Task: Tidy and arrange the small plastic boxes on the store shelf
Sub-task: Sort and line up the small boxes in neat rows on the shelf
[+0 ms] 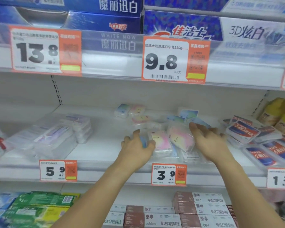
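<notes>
Small pastel plastic boxes lie in a loose pile on the white middle shelf. A pink box and a pink-yellow box in clear wrap sit between my hands. Blue boxes lean behind them, and two more boxes stand further back. My left hand curls its thumb and fingers round a blue box at the pile's left side; that box is mostly hidden. My right hand rests with fairly straight fingers against the pile's right side.
Clear flat packs are stacked at the left of the shelf. Red-and-blue packs crowd the right, with yellow bottles behind. A 3.9 price tag hangs on the shelf edge. The upper shelf overhangs close above.
</notes>
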`<action>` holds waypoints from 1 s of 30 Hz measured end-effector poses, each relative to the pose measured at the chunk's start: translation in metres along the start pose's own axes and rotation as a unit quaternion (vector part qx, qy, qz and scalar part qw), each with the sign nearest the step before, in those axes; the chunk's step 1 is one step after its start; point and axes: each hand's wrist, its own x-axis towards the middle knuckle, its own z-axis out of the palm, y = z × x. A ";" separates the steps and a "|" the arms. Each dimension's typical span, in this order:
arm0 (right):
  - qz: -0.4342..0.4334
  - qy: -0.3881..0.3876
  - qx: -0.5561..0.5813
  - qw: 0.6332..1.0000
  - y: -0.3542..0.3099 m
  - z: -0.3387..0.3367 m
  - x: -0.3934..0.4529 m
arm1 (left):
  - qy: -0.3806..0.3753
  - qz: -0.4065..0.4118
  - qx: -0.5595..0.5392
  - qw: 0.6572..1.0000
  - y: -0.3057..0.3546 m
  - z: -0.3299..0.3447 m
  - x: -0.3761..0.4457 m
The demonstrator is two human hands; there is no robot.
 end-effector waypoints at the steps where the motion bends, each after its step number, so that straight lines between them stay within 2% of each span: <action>1: -0.009 -0.014 0.000 1.000 -0.004 -0.003 -0.005 | 0.002 -0.005 -0.014 1.000 0.000 -0.002 0.001; 5: 0.021 -0.038 0.083 0.996 0.008 -0.015 -0.010 | 0.013 -0.005 -0.013 1.000 0.001 -0.005 0.002; 9: -0.010 -0.124 0.105 0.987 0.017 -0.017 -0.014 | 0.033 0.007 0.011 0.999 0.005 0.007 0.003; 13: -0.010 -0.090 0.116 0.989 0.013 -0.004 -0.015 | 0.043 0.001 -0.004 0.999 0.008 0.010 0.003; 15: 0.001 -0.084 0.146 0.986 0.014 -0.005 -0.014 | 0.077 0.012 -0.002 0.997 0.007 0.002 0.000; 16: 0.006 -0.050 0.159 0.986 0.014 -0.008 -0.013 | 0.105 0.031 0.012 0.994 0.005 -0.004 -0.003; 18: -0.014 0.094 0.175 0.980 0.006 -0.014 -0.018 | 0.161 0.082 0.035 0.983 0.000 -0.022 -0.011; 20: -0.120 0.252 0.182 0.943 -0.020 -0.013 -0.034 | 0.209 0.127 0.059 0.968 -0.009 -0.045 -0.022; 21: -0.190 0.277 0.176 0.925 -0.039 -0.008 -0.046 | 0.231 0.141 0.069 0.960 -0.014 -0.058 -0.029; 22: -0.261 0.262 0.167 0.914 -0.059 0.000 -0.057 | 0.253 0.151 0.075 0.952 -0.020 -0.070 -0.035; 25: -0.395 0.091 0.163 0.900 -0.117 0.038 -0.077 | 0.315 0.176 0.087 0.928 -0.041 -0.110 -0.054; 28: -0.403 -0.040 0.167 0.899 -0.170 0.073 -0.075 | 0.387 0.167 0.073 0.904 -0.065 -0.143 -0.069; 30: -0.393 -0.087 0.187 0.896 -0.199 0.093 -0.072 | 0.415 0.161 0.065 0.893 -0.083 -0.157 -0.074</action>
